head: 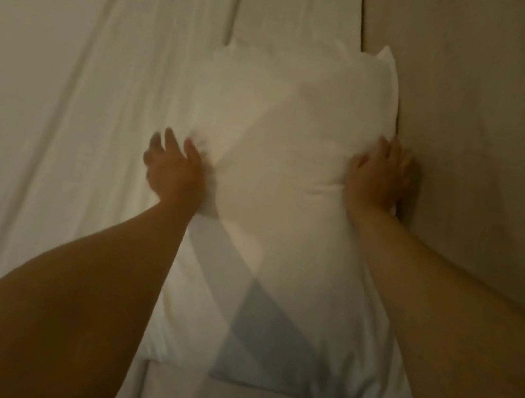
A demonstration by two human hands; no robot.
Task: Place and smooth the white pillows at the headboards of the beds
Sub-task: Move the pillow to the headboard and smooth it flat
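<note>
A dim, warm-lit view looking down along two bare arms reaching over a bed. A white pillow (288,223) lies between the two hands, its long side against a beige padded headboard (485,148). The left hand (173,167) presses on the pillow's outer long edge, fingers spread and loosely curled, not closed around anything; the fabric dimples just beside its palm. The right hand (378,176) sits on the opposite edge, wedged between pillow and headboard. Its fingers lie flat along the seam and seem to push rather than grip, though the fingertips are partly hidden. Beyond the left hand stretches a white sheet (74,100) with long creases running away from the viewer. Arm shadows cross the pillow's near end.

The pillow looks light, soft and well stuffed. It bulges between the hands and gives wherever it is pressed, so it should spring back once released. The cotton cover probably slides easily over the sheet. The long edges or the corners seem the best places to hold it; flat palms stroked over the top would likely smooth it.
</note>
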